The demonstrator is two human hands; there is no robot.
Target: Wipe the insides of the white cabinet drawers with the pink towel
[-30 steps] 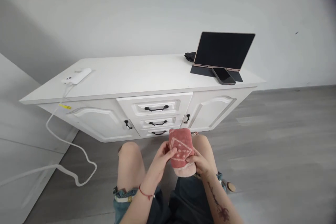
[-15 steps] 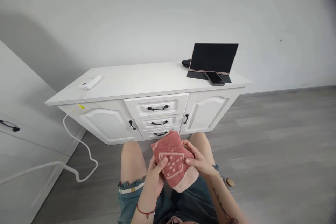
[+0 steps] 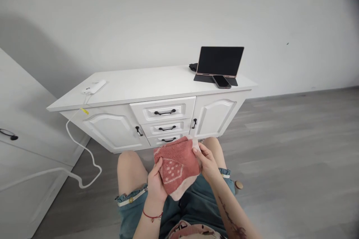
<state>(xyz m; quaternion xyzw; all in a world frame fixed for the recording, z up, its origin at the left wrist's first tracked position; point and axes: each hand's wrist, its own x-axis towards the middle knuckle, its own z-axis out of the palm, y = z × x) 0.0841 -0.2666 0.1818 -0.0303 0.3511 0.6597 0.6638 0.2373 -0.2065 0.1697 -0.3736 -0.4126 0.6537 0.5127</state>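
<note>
Left hand [image 3: 157,183]'s pinching one side of a red cloth [image 3: 175,170], right hand [image 3: 208,161]'s gripping the pale edge opposite, so it's held between them over the lap [image 3: 193,203]. Beyond the hands: white cabinet [image 3: 140,86], with a phone [image 3: 222,81] and tablet [image 3: 220,61] on top.

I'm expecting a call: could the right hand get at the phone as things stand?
Probably, with a forward lean: nothing visible covers the phone, but the right hand grips the red cloth.
</note>
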